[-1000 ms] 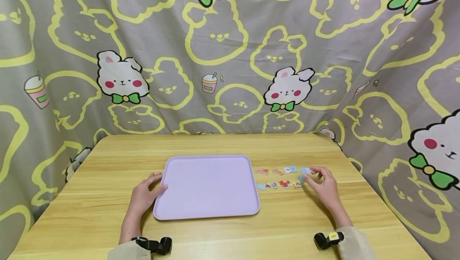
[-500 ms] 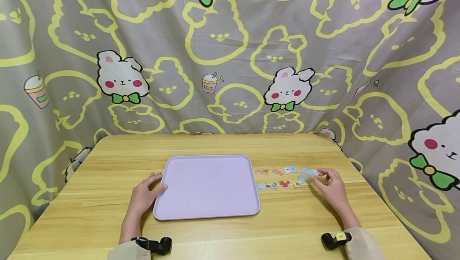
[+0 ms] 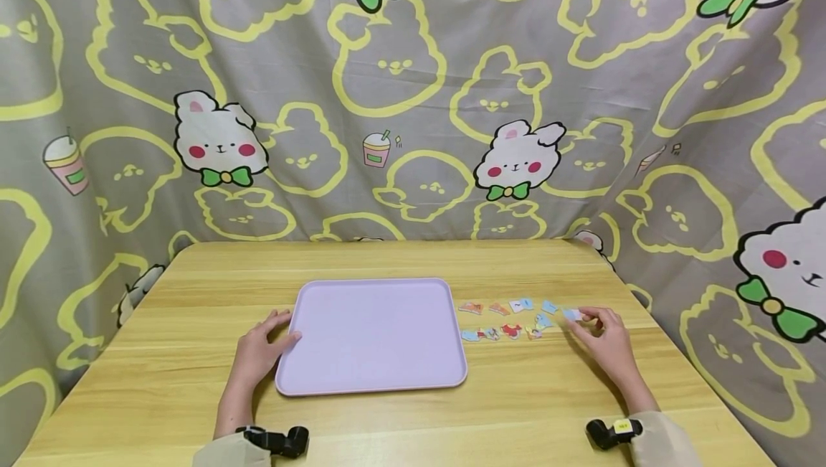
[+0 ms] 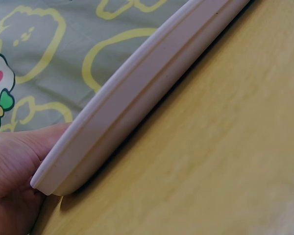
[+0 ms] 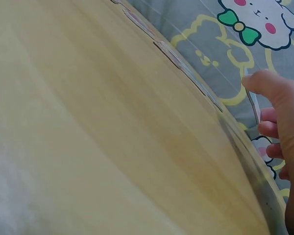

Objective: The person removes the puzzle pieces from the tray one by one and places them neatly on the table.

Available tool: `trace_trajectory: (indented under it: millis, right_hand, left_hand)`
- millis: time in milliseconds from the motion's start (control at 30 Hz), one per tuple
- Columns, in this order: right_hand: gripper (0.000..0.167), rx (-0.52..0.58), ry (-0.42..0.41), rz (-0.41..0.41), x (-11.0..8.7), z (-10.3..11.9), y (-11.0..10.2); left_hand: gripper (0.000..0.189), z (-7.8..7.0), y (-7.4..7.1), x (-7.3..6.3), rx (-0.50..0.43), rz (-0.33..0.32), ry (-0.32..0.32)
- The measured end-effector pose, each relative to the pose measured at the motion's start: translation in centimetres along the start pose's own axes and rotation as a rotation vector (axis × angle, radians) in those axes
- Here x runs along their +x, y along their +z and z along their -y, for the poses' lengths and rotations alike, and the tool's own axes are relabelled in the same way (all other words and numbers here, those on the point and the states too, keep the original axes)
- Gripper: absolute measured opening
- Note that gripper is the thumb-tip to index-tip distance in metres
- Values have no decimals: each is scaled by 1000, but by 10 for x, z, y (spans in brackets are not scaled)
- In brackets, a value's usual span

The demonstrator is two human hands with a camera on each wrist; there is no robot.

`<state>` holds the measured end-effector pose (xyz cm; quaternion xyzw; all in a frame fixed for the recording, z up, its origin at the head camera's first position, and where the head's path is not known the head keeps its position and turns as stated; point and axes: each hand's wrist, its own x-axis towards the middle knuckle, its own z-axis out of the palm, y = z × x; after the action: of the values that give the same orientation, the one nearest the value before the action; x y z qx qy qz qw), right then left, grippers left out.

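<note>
A lilac tray lies on the wooden table. My left hand grips its left rim, the thumb over the edge; in the left wrist view the tray's side wall hides part of that hand. My right hand pinches a pale blue and white puzzle piece between thumb and fingers. In the right wrist view the piece is seen edge-on, raised off the table. Just left of it lies a blue puzzle piece.
Several flat puzzle pieces lie in two rows right of the tray, among them an orange piece, a red piece and a yellowish piece. A patterned curtain hangs behind the wooden table.
My right hand has moved to the right with the pale puzzle piece, drawing it away from the blue piece. The left hand and the tray have stayed put.
</note>
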<state>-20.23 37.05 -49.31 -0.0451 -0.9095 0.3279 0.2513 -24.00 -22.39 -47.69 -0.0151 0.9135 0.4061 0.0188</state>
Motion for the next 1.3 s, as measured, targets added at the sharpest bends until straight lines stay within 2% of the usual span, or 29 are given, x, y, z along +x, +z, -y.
trace_trajectory:
  millis: [400,700,1300]
  right_hand:
    - [44,-113,-15,62,1,-4,0]
    - [41,-228,-85,58,2,-2,-1]
    - [42,-305,-101,112,3,0,-3]
  left_hand:
    - [54,2,0,0,-3,-5,5]
    - [54,0,-1,-1,-3,-8,6]
    - [56,1,0,1,-1,-9,1]
